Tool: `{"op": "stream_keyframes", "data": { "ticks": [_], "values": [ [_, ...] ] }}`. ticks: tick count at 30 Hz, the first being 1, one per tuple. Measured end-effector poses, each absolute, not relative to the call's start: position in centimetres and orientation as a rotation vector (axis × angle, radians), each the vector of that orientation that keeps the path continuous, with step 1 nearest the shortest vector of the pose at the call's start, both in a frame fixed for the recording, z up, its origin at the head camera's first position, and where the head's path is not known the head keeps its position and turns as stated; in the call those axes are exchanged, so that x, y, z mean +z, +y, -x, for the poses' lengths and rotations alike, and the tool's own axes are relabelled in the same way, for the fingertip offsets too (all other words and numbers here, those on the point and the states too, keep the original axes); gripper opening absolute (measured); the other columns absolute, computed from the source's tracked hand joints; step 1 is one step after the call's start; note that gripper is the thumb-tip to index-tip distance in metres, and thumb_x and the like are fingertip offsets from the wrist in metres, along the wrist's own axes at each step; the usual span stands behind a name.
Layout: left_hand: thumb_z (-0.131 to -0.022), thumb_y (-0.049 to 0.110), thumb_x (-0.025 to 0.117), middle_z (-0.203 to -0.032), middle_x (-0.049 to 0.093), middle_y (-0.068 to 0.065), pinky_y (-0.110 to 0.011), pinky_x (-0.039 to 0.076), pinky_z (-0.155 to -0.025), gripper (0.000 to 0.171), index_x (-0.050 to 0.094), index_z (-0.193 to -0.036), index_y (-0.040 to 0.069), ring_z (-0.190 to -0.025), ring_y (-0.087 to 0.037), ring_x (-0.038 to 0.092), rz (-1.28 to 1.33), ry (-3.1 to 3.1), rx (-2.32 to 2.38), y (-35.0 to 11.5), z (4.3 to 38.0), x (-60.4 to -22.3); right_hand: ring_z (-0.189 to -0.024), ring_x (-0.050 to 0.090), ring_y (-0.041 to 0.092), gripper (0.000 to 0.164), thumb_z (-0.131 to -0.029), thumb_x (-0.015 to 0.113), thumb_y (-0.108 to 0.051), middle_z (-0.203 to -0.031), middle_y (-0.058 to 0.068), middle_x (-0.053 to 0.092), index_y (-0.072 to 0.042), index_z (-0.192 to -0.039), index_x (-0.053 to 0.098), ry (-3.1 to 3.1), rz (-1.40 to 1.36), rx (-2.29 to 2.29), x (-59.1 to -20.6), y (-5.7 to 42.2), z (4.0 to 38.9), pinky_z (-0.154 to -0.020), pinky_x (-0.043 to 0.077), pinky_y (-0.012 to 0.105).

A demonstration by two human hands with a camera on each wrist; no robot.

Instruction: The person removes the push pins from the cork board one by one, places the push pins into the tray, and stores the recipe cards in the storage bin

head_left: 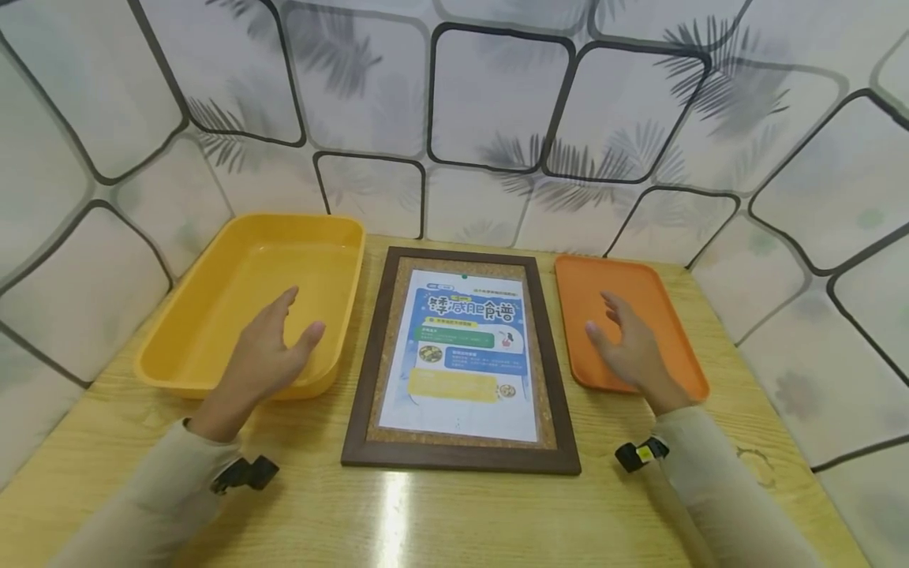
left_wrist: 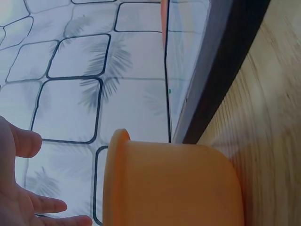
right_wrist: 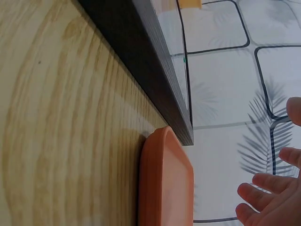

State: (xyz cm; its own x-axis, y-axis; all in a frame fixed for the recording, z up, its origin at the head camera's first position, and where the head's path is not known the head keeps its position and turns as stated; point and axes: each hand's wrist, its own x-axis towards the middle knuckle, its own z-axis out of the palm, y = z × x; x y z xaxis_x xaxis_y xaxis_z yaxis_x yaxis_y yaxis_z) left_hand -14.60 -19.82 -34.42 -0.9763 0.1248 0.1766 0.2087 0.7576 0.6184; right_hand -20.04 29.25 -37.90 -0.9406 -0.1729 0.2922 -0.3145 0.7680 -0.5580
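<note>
My left hand hovers over the near right part of a deep yellow tray, fingers spread and nothing in its grasp. Above the shallow orange tray is my right hand, its fingers loosely extended and holding nothing. Between the hands lies a dark brown framed cork board with a printed poster on it. In the left wrist view the left hand is apart from the yellow tray's wall. The right wrist view shows the right hand apart from the orange tray.
All these things stand on a light wooden table. A pale cloth or panel wall with dark outlined shapes and leaf prints rises behind the table and along both sides. The deep tray's rim stands higher than the framed board.
</note>
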Motion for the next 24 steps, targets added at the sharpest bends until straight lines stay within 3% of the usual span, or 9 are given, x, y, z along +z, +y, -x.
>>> {"op": "stream_keyframes", "data": {
  "ticks": [7,24],
  "values": [
    [-0.102,0.035,0.047,-0.146,0.033,-0.032,-0.061,0.038,-0.098,0.068,0.022,-0.148,-0.009,-0.127,-0.05,0.038,0.312,-2.748,-1.146,-18.9,14.9,-34.2,-0.126,0.042,0.048,0.063,-0.099,0.054,-0.029,-0.145,0.029,0.038,-0.001,-0.149,0.029,-2.728,-0.407,1.011,-38.0,28.5,20.8,-0.103,0.034,0.058],
    [-0.102,0.03,0.05,-0.147,0.033,-0.03,-0.058,0.039,-0.099,0.065,0.024,-0.148,-0.008,-0.128,-0.049,0.039,0.337,-2.749,-1.22,-17.2,15.0,-34.2,-0.129,0.04,0.046,0.063,-0.1,0.053,-0.032,-0.147,0.027,0.036,-0.003,-0.149,0.027,-2.753,-0.399,1.107,-37.8,26.3,22.2,-0.106,0.032,0.055]
  ]
}}
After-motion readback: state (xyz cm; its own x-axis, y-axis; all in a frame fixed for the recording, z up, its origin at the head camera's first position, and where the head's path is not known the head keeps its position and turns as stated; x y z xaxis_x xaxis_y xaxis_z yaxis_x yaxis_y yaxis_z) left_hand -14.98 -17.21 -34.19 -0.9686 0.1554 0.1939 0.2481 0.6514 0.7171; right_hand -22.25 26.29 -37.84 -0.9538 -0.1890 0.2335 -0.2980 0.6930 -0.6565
